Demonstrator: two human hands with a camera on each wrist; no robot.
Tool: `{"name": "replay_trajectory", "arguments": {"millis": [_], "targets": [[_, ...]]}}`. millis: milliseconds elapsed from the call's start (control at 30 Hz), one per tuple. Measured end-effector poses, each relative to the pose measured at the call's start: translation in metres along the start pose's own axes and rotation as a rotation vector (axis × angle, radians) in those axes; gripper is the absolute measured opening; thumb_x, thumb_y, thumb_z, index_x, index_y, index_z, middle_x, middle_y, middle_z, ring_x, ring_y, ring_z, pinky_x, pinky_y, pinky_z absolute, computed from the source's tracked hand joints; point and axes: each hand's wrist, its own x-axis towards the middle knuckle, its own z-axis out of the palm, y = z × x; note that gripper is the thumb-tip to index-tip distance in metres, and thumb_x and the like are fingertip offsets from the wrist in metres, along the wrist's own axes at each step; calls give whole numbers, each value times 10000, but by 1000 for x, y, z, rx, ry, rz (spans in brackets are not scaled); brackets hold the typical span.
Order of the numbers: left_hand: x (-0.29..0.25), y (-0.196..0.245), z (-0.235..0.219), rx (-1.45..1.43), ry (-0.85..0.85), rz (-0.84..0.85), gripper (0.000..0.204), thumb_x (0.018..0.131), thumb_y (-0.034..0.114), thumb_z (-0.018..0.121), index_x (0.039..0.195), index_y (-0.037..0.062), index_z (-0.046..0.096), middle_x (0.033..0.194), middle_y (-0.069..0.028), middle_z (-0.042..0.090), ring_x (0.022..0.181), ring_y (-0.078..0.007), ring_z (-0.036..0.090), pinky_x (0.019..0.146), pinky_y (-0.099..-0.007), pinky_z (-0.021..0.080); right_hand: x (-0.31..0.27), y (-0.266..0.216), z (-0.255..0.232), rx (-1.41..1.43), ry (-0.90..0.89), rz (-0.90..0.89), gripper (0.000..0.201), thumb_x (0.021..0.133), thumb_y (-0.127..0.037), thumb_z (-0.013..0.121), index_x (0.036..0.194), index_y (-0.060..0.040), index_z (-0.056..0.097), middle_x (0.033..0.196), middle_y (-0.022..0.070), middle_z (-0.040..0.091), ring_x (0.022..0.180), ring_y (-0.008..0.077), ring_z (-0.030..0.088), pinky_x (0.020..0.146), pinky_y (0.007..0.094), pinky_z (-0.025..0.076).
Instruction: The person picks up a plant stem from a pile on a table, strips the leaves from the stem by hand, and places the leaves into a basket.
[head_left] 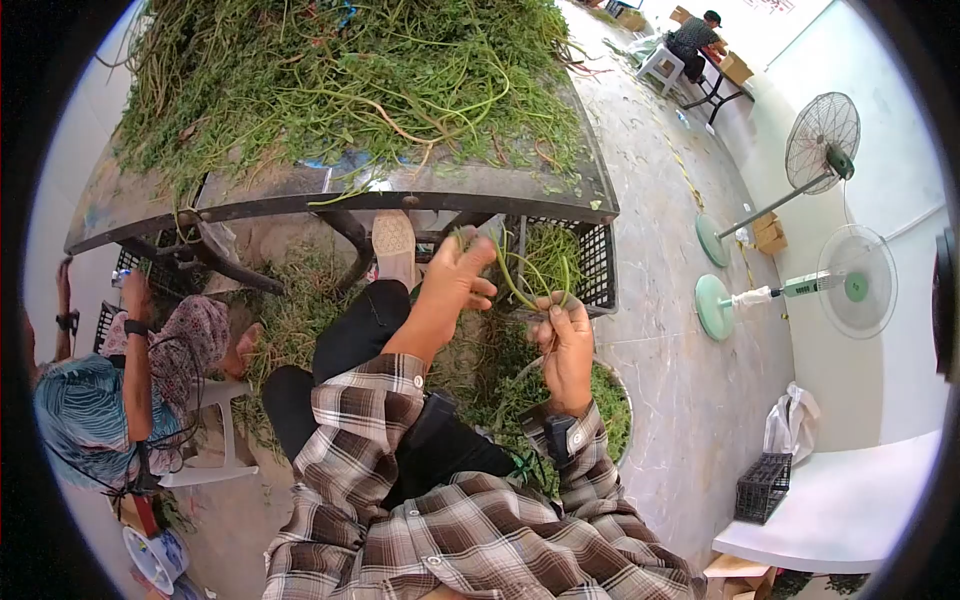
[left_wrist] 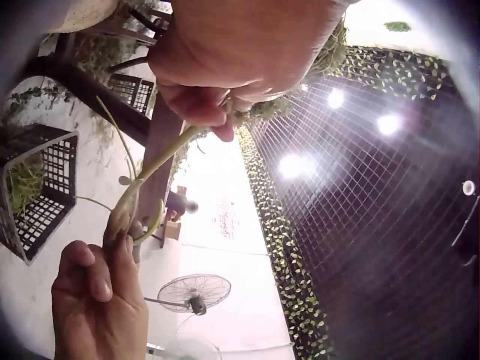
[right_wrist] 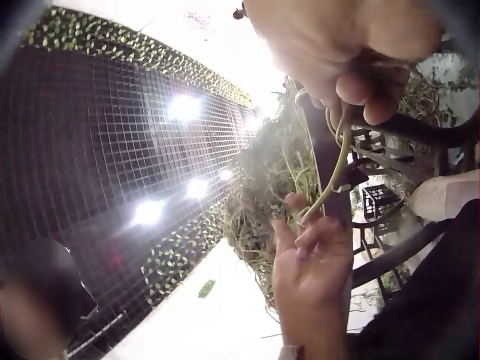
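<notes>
We have below us a grey floor (head_left: 655,345), with loose green plants (head_left: 300,310) scattered on its left part. In front stands the dark table (head_left: 260,178), and its near edge lies just beyond the hands. It carries a wide heap (head_left: 350,80) of tangled greens, from which some stems hang over the edge. At lower right we notice a white table (head_left: 840,510). A seated person (head_left: 90,410) is at the left, and two fans, one with a wire cage (head_left: 822,143), stand on the right, well apart from the hands. Under the right forearm there is a round tub (head_left: 630,420) with greens inside; the sleeve hides part of it. Near the right corner of the dark table we see a black crate (head_left: 597,265), also with greens, partly behind the hands. A smaller crate (head_left: 765,488) rests on the white table.

The left hand (head_left: 460,280) has bent fingers, and its grip is closed narrowly on one end of a green stem (left_wrist: 159,159). The right hand (head_left: 570,350) pinches the other end, with almost no gap in its grip. The stem, slightly curved and with thin side shoots, is in the air between both hands.
</notes>
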Motion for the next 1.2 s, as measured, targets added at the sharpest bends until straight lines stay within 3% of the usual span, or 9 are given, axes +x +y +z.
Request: {"name": "replay_trajectory", "arguments": {"millis": [67,100,167,433,600,700,767,1000,1200], "targets": [[-1,-5,1,227,-86,-82,446,826,398,642,1086,43,574,899,-43,604,623,-76,544,477,-205,434,2,-2,4,22,15,-12,186,903,-108,525,1068,-24,510,962,89,615,640,78,525,655,232,465],[0,-7,0,227,-85,-80,446,826,398,642,1086,43,574,899,-43,604,623,-76,544,477,-205,434,2,-3,7,2,19,-9,194,899,-108,531,1072,-24,510,969,85,612,692,88,543,679,240,465],[2,-11,-4,345,-279,-172,429,813,368,666,1068,33,584,869,-21,603,657,-74,549,495,-215,440,3,-1,12,-16,22,-5,201,896,-108,537,1076,-23,511,976,80,610,744,98,561,703,247,464],[3,-20,-6,232,-224,-78,243,873,253,602,850,16,653,626,0,562,514,-83,516,478,-232,433,7,4,17,-187,-62,-12,224,879,-76,542,1087,0,513,926,51,620,688,65,497,628,204,425],[3,-21,-6,582,-254,-47,283,884,249,578,755,-1,610,561,-16,538,455,-89,505,406,-244,419,9,3,13,-179,6,-57,198,883,-75,540,1069,-10,519,917,50,623,677,60,499,586,202,432],[2,-17,-6,502,-269,-64,291,879,247,587,728,-2,596,571,-17,540,445,-94,510,378,-241,410,10,-1,13,-32,24,-35,169,897,-82,529,1058,-31,523,911,56,613,691,69,522,595,204,455],[6,-24,-9,426,-267,-88,283,878,240,588,736,-4,598,578,-18,544,440,-92,508,373,-235,408,11,-7,14,245,3,120,158,905,-81,520,1060,-49,520,894,57,601,704,82,542,614,211,479],[6,-22,-10,260,-342,-185,250,883,225,585,776,-1,606,605,-7,555,450,-73,499,374,-213,409,17,-15,15,570,-86,230,178,907,-66,509,1083,-41,495,917,56,566,711,88,533,605,204,486],[7,-13,-11,130,-345,-275,231,884,242,588,822,20,610,597,13,531,438,-57,469,361,-202,378,8,-23,32,859,-298,428,203,905,-45,490,1101,-6,457,839,55,488,632,71,434,471,150,427]]}}
